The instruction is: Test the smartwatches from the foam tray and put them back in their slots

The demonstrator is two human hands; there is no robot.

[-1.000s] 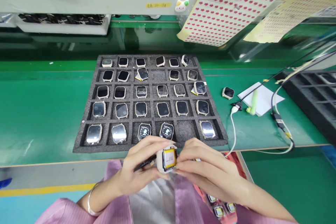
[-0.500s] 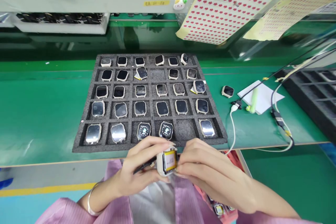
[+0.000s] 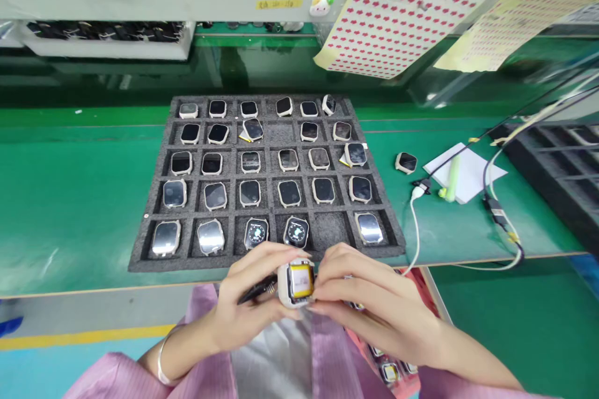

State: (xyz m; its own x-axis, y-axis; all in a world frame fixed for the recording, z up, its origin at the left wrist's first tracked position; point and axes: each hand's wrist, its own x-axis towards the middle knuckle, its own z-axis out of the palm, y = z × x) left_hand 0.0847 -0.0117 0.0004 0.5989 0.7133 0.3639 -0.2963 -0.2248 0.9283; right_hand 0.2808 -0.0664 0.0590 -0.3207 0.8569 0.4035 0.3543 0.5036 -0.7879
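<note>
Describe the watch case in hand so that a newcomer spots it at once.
Find the dark foam tray on the green tabletop. Just below its near edge, the left hand holds a pale watch case beside the right hand. Unlike the tray's watches, which show their screens, it exposes a yellow-edged battery.

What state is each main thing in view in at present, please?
Left hand: closed around the smartwatch case
Smartwatch case: open, battery exposed
Right hand: touching the case's edge
Gray foam tray: mostly filled
Two front-row smartwatches: screens lit
Smartwatch right of tray: screen dark
Red-arrow sheet: hanging
</note>
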